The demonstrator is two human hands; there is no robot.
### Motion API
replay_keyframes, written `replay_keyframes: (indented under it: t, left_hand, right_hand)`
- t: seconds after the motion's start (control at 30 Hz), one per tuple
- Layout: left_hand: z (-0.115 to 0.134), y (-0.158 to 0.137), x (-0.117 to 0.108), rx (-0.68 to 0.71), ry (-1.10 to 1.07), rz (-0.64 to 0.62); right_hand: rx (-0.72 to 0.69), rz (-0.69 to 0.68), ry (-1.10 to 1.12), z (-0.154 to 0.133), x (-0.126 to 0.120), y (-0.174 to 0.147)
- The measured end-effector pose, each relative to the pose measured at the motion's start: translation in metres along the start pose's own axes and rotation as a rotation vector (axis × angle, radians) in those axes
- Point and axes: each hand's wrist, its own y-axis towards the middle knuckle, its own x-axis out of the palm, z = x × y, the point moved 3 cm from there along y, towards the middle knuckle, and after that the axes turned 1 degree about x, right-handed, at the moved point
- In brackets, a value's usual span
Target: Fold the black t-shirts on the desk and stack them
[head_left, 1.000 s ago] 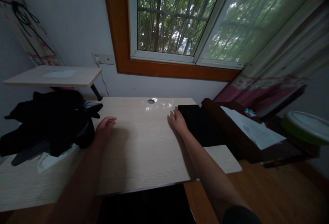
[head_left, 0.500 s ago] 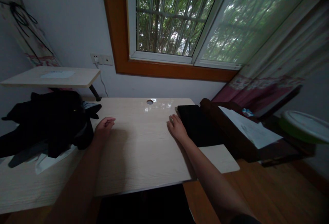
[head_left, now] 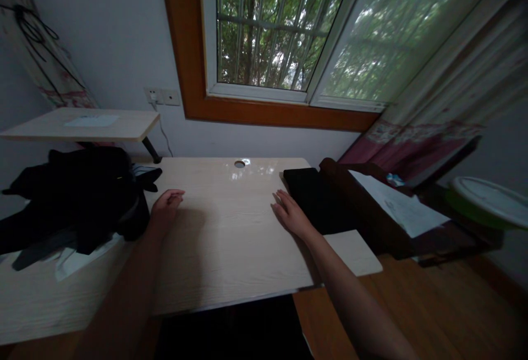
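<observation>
My left hand (head_left: 168,204) rests on the pale wooden desk (head_left: 231,250), its fingers curled loosely together with nothing visible in them. Just left of it lies a heap of black clothing (head_left: 82,195), with grey and white cloth under its lower edge. My right hand (head_left: 289,211) lies palm down on the desk's right part, fingers stretched and a little apart. Its fingertips are close beside a flat, black, rectangular thing (head_left: 317,197); whether that is folded cloth or a case I cannot tell. Neither hand holds anything I can see.
A raised shelf (head_left: 136,123) with a paper sheet (head_left: 91,121) stands at the back left. Behind the desk are a wall socket (head_left: 161,96) and a barred window. To the right, dark brown furniture (head_left: 379,211) carries a white sheet (head_left: 396,203); a green-sided tub (head_left: 490,200) stands beyond.
My right hand has slid slightly right and toward me, its fingers turning a little more to the left. My left hand has hardly moved.
</observation>
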Motion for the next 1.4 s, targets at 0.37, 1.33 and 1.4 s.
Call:
replay_keyframes:
  t: [0.37, 1.33, 1.4]
  left_hand:
    - [0.001, -0.001, 0.000, 0.001, 0.020, 0.000]
    - [0.004, -0.003, 0.000, 0.003, 0.027, -0.014]
    - [0.005, -0.003, 0.000, 0.008, 0.017, -0.010]
  right_hand:
    - [-0.106, 0.043, -0.043, -0.031, -0.038, 0.013]
    - [0.105, 0.075, -0.771, -0.003, -0.025, 0.007]
    - [0.084, 0.084, -0.743, 0.002, -0.027, 0.009]
